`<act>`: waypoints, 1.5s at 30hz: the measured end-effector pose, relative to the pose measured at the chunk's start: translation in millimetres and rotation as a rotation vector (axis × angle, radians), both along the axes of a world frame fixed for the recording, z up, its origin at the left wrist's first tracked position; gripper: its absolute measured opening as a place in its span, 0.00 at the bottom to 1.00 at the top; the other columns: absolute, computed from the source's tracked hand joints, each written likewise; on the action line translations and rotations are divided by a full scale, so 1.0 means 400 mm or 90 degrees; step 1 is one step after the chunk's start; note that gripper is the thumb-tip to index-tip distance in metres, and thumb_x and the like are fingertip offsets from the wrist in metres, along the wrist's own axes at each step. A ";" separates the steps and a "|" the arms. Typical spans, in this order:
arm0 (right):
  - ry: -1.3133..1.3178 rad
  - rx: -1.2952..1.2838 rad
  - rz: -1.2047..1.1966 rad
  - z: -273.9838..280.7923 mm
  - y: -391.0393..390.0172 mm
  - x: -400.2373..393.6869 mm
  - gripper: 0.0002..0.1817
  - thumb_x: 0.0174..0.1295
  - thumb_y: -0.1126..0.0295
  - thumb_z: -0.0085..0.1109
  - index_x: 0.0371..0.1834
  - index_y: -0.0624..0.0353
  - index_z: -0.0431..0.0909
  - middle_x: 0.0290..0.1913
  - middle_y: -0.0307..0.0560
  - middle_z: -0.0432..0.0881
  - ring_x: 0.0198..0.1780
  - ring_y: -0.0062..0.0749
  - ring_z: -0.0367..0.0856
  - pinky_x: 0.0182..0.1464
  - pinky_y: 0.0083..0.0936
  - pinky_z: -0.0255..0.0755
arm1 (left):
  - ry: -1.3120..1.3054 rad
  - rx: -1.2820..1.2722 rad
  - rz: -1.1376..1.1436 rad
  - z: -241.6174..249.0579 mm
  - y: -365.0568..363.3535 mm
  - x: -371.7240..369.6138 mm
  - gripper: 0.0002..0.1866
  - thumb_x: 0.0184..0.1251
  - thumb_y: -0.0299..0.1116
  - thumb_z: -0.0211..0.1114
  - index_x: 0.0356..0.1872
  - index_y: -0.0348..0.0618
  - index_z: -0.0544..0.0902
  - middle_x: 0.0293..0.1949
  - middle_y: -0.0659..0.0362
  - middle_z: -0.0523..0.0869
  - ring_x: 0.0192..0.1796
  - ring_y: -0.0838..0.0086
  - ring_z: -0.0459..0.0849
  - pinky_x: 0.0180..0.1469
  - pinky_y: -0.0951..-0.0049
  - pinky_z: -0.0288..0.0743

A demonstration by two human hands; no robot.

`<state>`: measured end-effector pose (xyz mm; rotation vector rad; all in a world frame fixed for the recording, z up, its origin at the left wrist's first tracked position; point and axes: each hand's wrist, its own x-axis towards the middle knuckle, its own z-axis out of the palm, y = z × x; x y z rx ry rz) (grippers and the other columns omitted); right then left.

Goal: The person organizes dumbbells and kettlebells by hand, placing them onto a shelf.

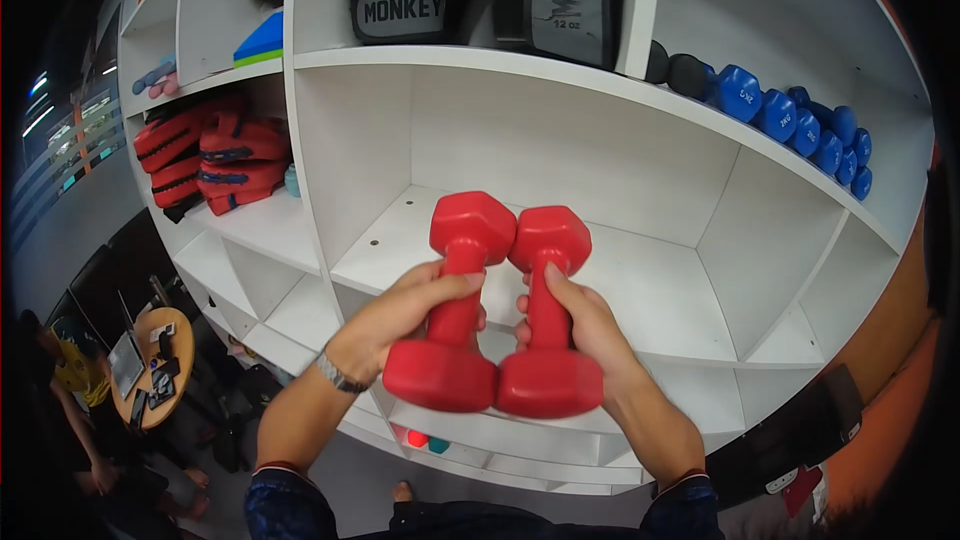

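Two red dumbbells with hexagonal heads are held up side by side in front of a white shelf unit (470, 60). My left hand (405, 315) is wrapped round the handle of the left dumbbell (445, 376), thumb across the front. Round the handle of the right dumbbell (550, 383) closes my right hand (592, 325). Both dumbbells tip slightly, their upper heads close together and their lower heads meeting or nearly so. Behind them is a wide shelf compartment (560, 130) with white walls. A metal-band watch (338, 374) sits on my left wrist.
Blue dumbbells (778, 115) line the shelf at upper right. Grey boxing gloves (400, 10) marked MONKEY stand above. Red padded gear (240, 155) fills a left compartment. At lower left, a person (75, 370) is beside a round table (178, 380) with a laptop.
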<state>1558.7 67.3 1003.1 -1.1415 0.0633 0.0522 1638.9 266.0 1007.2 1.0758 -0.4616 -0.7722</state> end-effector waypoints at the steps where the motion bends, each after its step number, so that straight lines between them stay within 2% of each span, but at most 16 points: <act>1: 0.002 -0.009 -0.007 0.003 0.003 0.034 0.20 0.73 0.51 0.50 0.48 0.59 0.69 0.39 0.43 0.77 0.33 0.29 0.81 0.35 0.33 0.83 | 0.039 -0.021 -0.016 0.006 0.008 0.033 0.16 0.67 0.35 0.62 0.51 0.41 0.73 0.32 0.54 0.81 0.33 0.71 0.83 0.33 0.68 0.83; 3: -0.003 -0.035 -0.025 0.011 0.013 0.099 0.21 0.72 0.51 0.51 0.48 0.60 0.70 0.39 0.43 0.77 0.34 0.28 0.81 0.35 0.32 0.83 | 0.083 -0.043 -0.024 0.017 0.017 0.096 0.13 0.63 0.31 0.60 0.48 0.41 0.74 0.31 0.52 0.82 0.32 0.69 0.83 0.32 0.66 0.82; 6: 0.002 -0.052 -0.039 0.024 0.028 0.192 0.21 0.71 0.51 0.53 0.50 0.60 0.69 0.40 0.44 0.77 0.36 0.29 0.81 0.35 0.32 0.83 | 0.043 0.006 -0.030 0.027 0.031 0.202 0.12 0.64 0.31 0.61 0.46 0.41 0.73 0.32 0.54 0.81 0.31 0.71 0.83 0.31 0.68 0.82; 9: 0.012 -0.066 -0.072 0.020 0.039 0.274 0.23 0.70 0.50 0.54 0.53 0.60 0.69 0.42 0.46 0.77 0.36 0.30 0.81 0.35 0.32 0.83 | -0.070 0.065 -0.005 0.020 0.025 0.312 0.13 0.64 0.31 0.65 0.46 0.40 0.73 0.32 0.56 0.80 0.31 0.73 0.83 0.30 0.71 0.82; 13: 0.027 -0.046 -0.065 -0.024 0.012 0.392 0.24 0.68 0.51 0.58 0.55 0.60 0.69 0.41 0.47 0.77 0.35 0.31 0.82 0.35 0.31 0.82 | -0.071 0.098 0.001 0.005 0.012 0.411 0.17 0.62 0.32 0.70 0.48 0.40 0.75 0.32 0.57 0.81 0.34 0.75 0.83 0.31 0.73 0.81; 16: 0.044 -0.068 -0.084 -0.026 0.017 0.430 0.18 0.69 0.53 0.58 0.41 0.60 0.75 0.33 0.42 0.80 0.30 0.26 0.81 0.30 0.25 0.80 | -0.076 0.134 -0.038 -0.016 0.000 0.459 0.18 0.62 0.33 0.71 0.48 0.40 0.75 0.32 0.57 0.82 0.33 0.76 0.84 0.31 0.74 0.81; 17: 0.057 -0.081 -0.088 -0.017 0.022 0.428 0.17 0.65 0.55 0.63 0.38 0.58 0.76 0.32 0.41 0.80 0.29 0.25 0.81 0.30 0.23 0.79 | -0.077 0.136 -0.057 -0.025 -0.007 0.475 0.18 0.61 0.33 0.71 0.48 0.40 0.75 0.33 0.57 0.83 0.32 0.76 0.84 0.31 0.75 0.81; 20: 0.058 -0.127 -0.060 -0.036 -0.003 0.449 0.18 0.62 0.61 0.67 0.48 0.57 0.74 0.34 0.40 0.78 0.32 0.27 0.81 0.33 0.26 0.80 | -0.047 0.114 -0.081 -0.076 -0.030 0.526 0.17 0.61 0.32 0.70 0.47 0.40 0.75 0.33 0.57 0.83 0.32 0.75 0.84 0.32 0.75 0.81; 21: 0.076 -0.127 -0.069 -0.040 -0.005 0.451 0.13 0.61 0.65 0.67 0.44 0.57 0.75 0.33 0.39 0.78 0.32 0.26 0.81 0.33 0.25 0.79 | -0.052 0.147 -0.068 -0.065 -0.030 0.516 0.16 0.61 0.31 0.68 0.47 0.39 0.75 0.33 0.57 0.83 0.32 0.75 0.84 0.31 0.74 0.81; 24: 0.085 -0.127 -0.076 -0.057 -0.012 0.452 0.11 0.62 0.66 0.66 0.41 0.57 0.75 0.33 0.40 0.78 0.31 0.25 0.81 0.33 0.25 0.79 | -0.077 0.159 -0.083 -0.080 -0.046 0.521 0.16 0.62 0.31 0.68 0.48 0.38 0.74 0.33 0.57 0.82 0.32 0.76 0.84 0.31 0.74 0.81; 31: 0.107 -0.132 -0.084 -0.064 -0.018 0.454 0.11 0.63 0.65 0.64 0.41 0.59 0.75 0.33 0.40 0.78 0.33 0.25 0.81 0.32 0.26 0.79 | -0.037 0.162 -0.067 -0.110 -0.066 0.546 0.16 0.62 0.33 0.67 0.46 0.37 0.74 0.33 0.57 0.81 0.33 0.76 0.83 0.31 0.74 0.81; 34: 0.109 -0.127 -0.081 -0.055 -0.012 0.448 0.14 0.64 0.62 0.64 0.44 0.59 0.74 0.34 0.41 0.78 0.34 0.26 0.81 0.33 0.26 0.80 | -0.077 0.233 -0.025 -0.086 -0.060 0.525 0.15 0.62 0.36 0.68 0.42 0.38 0.76 0.33 0.57 0.81 0.32 0.76 0.83 0.32 0.74 0.81; 37: 0.129 -0.185 -0.055 -0.061 -0.028 0.451 0.22 0.64 0.54 0.63 0.49 0.60 0.73 0.37 0.43 0.79 0.37 0.28 0.83 0.36 0.28 0.81 | -0.194 0.289 0.011 -0.070 -0.048 0.508 0.18 0.64 0.41 0.66 0.43 0.35 0.78 0.34 0.55 0.82 0.31 0.75 0.83 0.32 0.74 0.81; 40: 0.127 -0.282 -0.112 -0.072 -0.050 0.449 0.26 0.63 0.46 0.61 0.43 0.62 0.77 0.37 0.47 0.82 0.36 0.31 0.84 0.36 0.29 0.80 | -0.178 0.262 0.077 -0.079 -0.037 0.508 0.21 0.67 0.42 0.63 0.48 0.32 0.78 0.37 0.54 0.83 0.32 0.75 0.84 0.33 0.75 0.81; 43: 0.105 -0.721 -0.119 -0.036 -0.094 0.444 0.27 0.61 0.43 0.62 0.35 0.61 0.82 0.33 0.52 0.84 0.32 0.35 0.85 0.35 0.31 0.79 | -0.139 0.166 0.141 -0.100 -0.005 0.484 0.22 0.69 0.43 0.61 0.51 0.30 0.78 0.41 0.52 0.83 0.36 0.74 0.84 0.37 0.75 0.81; 45: -0.064 -0.953 -0.230 -0.008 -0.109 0.439 0.23 0.61 0.47 0.63 0.30 0.61 0.83 0.30 0.53 0.84 0.27 0.38 0.83 0.33 0.32 0.78 | -0.156 0.095 0.199 -0.113 0.018 0.438 0.21 0.70 0.42 0.61 0.54 0.33 0.78 0.43 0.54 0.82 0.44 0.73 0.83 0.46 0.75 0.79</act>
